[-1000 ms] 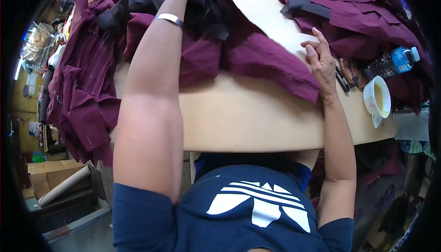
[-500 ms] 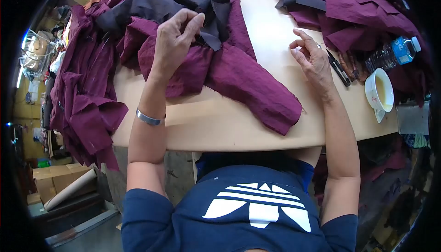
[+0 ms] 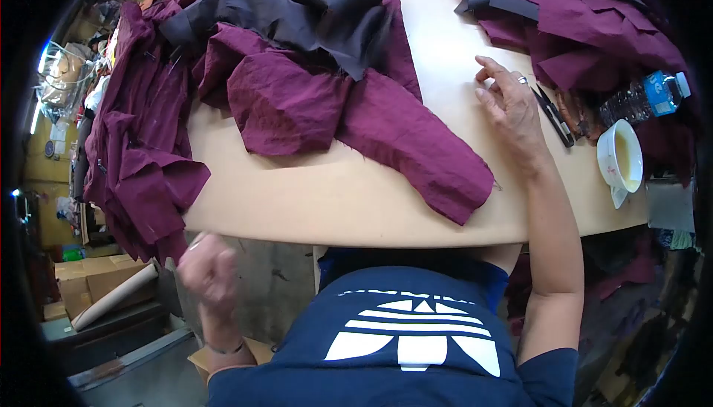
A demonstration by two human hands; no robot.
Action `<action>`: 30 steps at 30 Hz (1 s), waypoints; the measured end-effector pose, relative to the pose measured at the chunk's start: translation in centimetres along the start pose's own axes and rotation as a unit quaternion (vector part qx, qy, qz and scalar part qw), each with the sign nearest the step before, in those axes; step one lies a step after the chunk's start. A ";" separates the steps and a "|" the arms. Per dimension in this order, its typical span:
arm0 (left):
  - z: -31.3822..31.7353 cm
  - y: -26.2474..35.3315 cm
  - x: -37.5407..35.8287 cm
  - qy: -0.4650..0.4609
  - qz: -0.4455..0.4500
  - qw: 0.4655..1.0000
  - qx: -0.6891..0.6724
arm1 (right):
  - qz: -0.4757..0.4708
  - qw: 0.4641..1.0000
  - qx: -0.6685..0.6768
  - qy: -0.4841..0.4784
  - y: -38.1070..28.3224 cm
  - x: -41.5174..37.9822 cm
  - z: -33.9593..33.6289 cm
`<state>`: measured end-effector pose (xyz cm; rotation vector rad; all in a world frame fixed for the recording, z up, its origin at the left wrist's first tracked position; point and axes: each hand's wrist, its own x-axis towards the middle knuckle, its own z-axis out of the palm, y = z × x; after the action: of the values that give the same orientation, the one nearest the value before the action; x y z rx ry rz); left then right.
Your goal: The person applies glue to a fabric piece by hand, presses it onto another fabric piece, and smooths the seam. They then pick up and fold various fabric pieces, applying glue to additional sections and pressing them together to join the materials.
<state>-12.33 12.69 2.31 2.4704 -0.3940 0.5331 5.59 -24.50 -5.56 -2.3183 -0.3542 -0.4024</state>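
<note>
My left hand (image 3: 209,269) hangs below the table edge on the left, near the lower corner of the draped maroon cloth (image 3: 152,177). Motion blurs its fingers, which look curled; anything in them cannot be made out. Over the tabletop on the right, my right hand (image 3: 510,106) has loosely bent fingers, apart, with nothing between them. A ring shows on one finger. Between the hands lies a maroon garment piece (image 3: 420,147), its narrow end pointing toward me. Dark grey cloth (image 3: 297,21) covers its upper part.
Cut maroon pieces (image 3: 587,28) are stacked at the far right, with dark strips among them. Beside my right hand are black pen-like tools (image 3: 553,117), a water bottle (image 3: 646,99) and a white cup (image 3: 607,158) of yellowish liquid. Cardboard boxes (image 3: 96,277) stand low on the left.
My left hand has left the space above the cloth and dropped down and toward me, past the table edge. My right hand is almost where it was. The cloth lies as before.
</note>
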 end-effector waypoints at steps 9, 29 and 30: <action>-13.8 4.0 4.8 0.223 0.487 0.831 -0.152 | 0.000 1.000 0.023 -0.001 0.4 -0.2 0.1; 10.6 -2.2 21.5 -0.245 0.113 0.958 -0.095 | -0.019 0.995 0.081 -0.061 -1.5 0.7 2.6; 12.1 -2.0 19.9 -0.261 0.179 0.942 -0.110 | -0.017 0.994 0.083 -0.067 -2.3 1.1 3.2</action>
<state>9.31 3.92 1.26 2.2991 -1.0660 -0.0495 6.37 -20.45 -5.85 -2.1841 -0.4751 -0.2263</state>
